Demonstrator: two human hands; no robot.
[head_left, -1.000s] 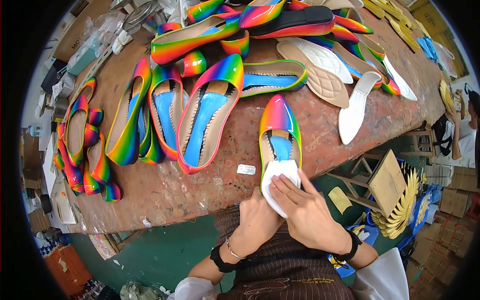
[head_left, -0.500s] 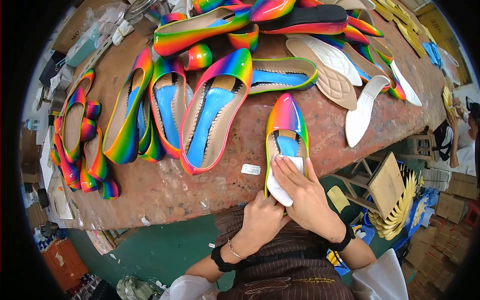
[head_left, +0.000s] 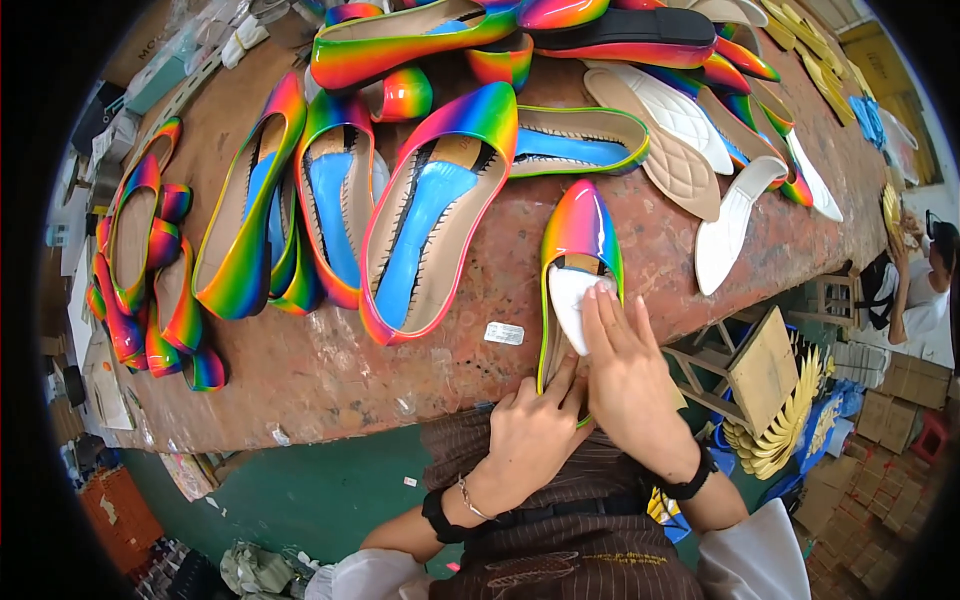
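A rainbow-coloured pointed flat shoe (head_left: 583, 225) lies at the table's front edge, toe pointing away from me. A white insole (head_left: 569, 297) sits partly inside it, its front end by the shoe's opening. My right hand (head_left: 630, 375) lies over the insole and the shoe's right side with fingers stretched out; its thumb and the insole's rear are hidden. My left hand (head_left: 535, 430) is closed round the heel end of the shoe, fingers bent against its left rim and inside. Left of it stands a larger rainbow shoe (head_left: 492, 110) with a blue strip inside.
More rainbow shoes (head_left: 235, 250) stand on the left, others are piled at the back. A beige quilted insole (head_left: 675, 170) and a white insole (head_left: 727, 225) lie to the right. A small white label (head_left: 504, 333) is on the table (head_left: 320, 390). A wooden stool (head_left: 762, 365) stands beyond the right edge.
The white insole has slid forward toward the shoe's toe, covering the blue strip there. My right hand has moved slightly right, and my left fingers now reach further into the heel.
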